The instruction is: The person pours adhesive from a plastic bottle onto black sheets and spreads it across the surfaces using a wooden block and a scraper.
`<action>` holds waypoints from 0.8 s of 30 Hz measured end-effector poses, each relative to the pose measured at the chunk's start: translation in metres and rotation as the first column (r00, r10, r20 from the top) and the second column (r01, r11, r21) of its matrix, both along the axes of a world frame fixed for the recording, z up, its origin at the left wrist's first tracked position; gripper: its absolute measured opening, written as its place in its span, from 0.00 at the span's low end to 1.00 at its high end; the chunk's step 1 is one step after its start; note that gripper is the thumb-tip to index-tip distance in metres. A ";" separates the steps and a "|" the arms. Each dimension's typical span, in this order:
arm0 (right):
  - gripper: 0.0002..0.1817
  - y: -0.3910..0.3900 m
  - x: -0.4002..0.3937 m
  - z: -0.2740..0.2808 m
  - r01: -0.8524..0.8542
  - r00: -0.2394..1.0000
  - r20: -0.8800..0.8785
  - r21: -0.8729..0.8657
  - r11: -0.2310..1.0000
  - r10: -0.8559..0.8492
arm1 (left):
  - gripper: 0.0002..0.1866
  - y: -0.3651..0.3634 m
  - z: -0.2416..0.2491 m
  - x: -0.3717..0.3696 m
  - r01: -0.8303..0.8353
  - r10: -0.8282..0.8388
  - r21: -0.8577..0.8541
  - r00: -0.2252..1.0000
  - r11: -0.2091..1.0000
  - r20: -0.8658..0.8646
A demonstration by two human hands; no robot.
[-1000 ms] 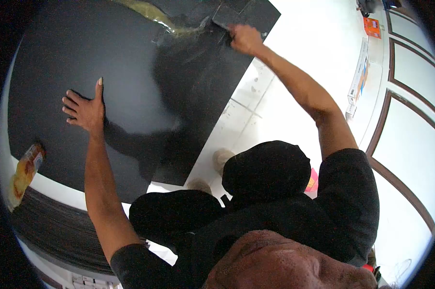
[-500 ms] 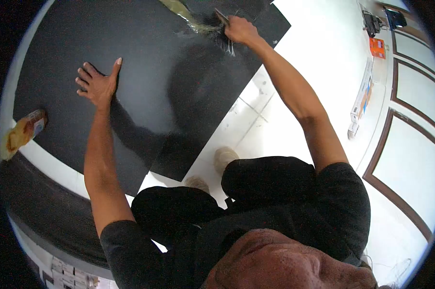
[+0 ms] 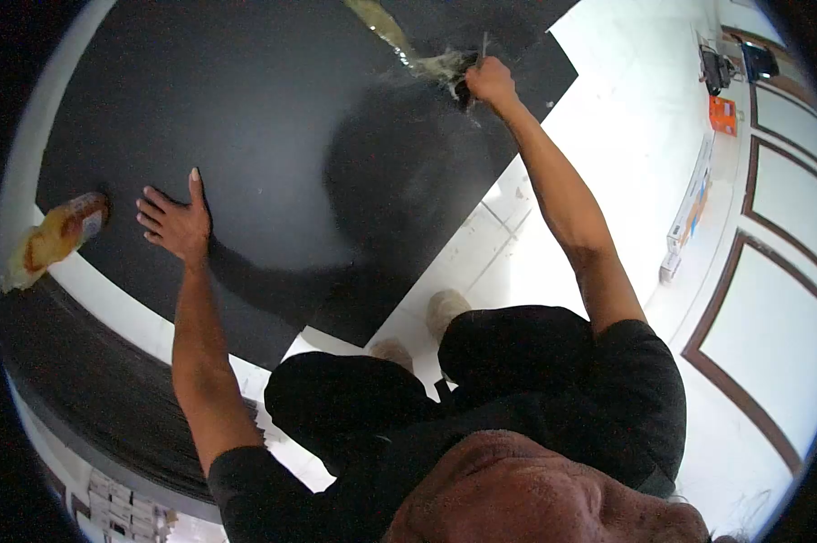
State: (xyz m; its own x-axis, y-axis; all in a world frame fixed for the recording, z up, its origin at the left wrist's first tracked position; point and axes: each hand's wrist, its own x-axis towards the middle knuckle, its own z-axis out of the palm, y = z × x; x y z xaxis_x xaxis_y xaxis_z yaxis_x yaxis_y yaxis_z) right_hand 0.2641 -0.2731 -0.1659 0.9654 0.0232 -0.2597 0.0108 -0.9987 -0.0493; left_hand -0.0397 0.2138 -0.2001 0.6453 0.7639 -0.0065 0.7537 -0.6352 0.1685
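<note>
My left hand [image 3: 177, 220] rests flat on a black sheet [image 3: 264, 118] with its fingers spread. At the upper middle, my right hand [image 3: 493, 81] is closed round a thin flat tool [image 3: 484, 47], seen nearly edge-on, whose lower part is hidden by the hand. Just left of this hand, a smear of yellowish, glossy adhesive [image 3: 445, 69] lies on the sheet and joins a thicker strip [image 3: 380, 23] at the top edge. A bottle with yellow-brown contents [image 3: 60, 237] lies on the sheet's left edge.
White floor tiles [image 3: 472, 253] show beside the sheet, near my feet. An orange box [image 3: 722, 115] and a long white carton [image 3: 689, 210] stand along the right side by brown-framed panels [image 3: 752, 348]. A dark ridged stack [image 3: 110, 380] curves along the lower left.
My right hand has moved along the adhesive, and the tool's tilt has changed to nearly upright in view. My left hand has shifted down the sheet. The whole view has shifted slightly.
</note>
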 end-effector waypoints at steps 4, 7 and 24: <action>0.25 0.049 0.042 -0.038 -0.064 0.990 -0.116 0.142 0.988 0.080 | 0.61 -0.003 0.004 -0.002 -0.004 0.005 0.047 1.000 0.999 -0.030; 0.14 0.145 0.063 0.009 -0.005 0.994 -0.104 0.176 0.984 0.024 | 0.60 -0.002 0.007 0.001 -0.017 0.020 0.040 0.998 0.999 -0.064; 0.18 0.160 0.014 0.015 0.327 0.945 -0.156 0.402 0.855 -0.288 | 0.63 0.006 0.013 0.011 -0.007 -0.002 -0.065 0.990 0.998 -0.138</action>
